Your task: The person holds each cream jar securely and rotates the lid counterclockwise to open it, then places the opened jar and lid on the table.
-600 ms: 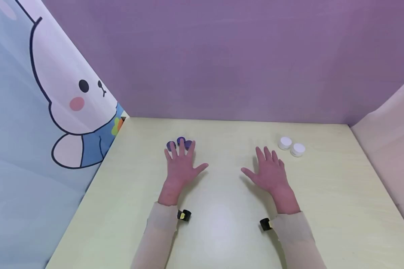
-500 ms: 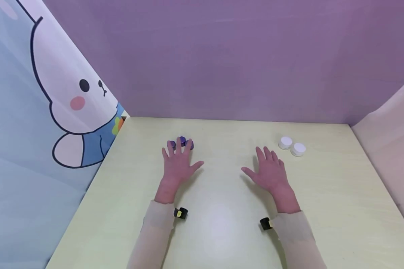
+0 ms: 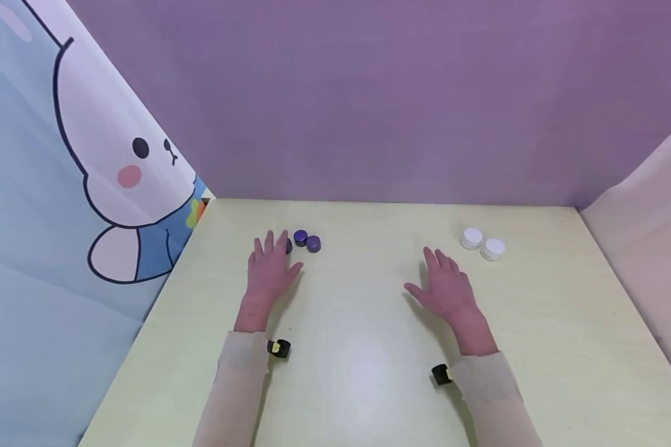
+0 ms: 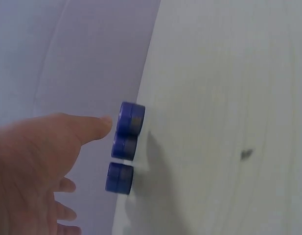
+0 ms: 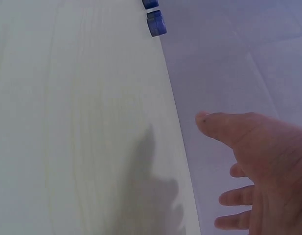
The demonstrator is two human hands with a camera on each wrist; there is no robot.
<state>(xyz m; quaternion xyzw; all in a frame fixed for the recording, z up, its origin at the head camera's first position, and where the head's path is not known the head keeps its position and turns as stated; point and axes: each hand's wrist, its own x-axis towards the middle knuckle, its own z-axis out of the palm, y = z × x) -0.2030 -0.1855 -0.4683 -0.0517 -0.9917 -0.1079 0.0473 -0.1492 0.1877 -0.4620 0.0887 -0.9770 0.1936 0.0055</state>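
Three small round dark blue lidded jars (image 3: 313, 244) stand together toward the back left of the table, and show side by side in the left wrist view (image 4: 130, 119). My left hand (image 3: 268, 273) hovers at their left with fingers spread and straight, partly covering the leftmost jar (image 3: 288, 247). It holds nothing, and whether a fingertip touches that jar I cannot tell. My right hand (image 3: 450, 292) is held over the table with extended fingers and nothing in it. Beyond its fingertips, a pair of white round lidded jars (image 3: 492, 249) stands at the back right.
The pale wooden table (image 3: 363, 347) ends at a purple cloth backdrop (image 3: 391, 105). A blue cloth with a cartoon rabbit (image 3: 134, 186) hangs at the left, a pale cloth (image 3: 648, 236) at the right. A black wrist camera (image 3: 279, 349) sits on the left sleeve.
My left hand has moved to the left, uncovering two of the blue jars. My right hand has hardly moved, and the jars stay in place.
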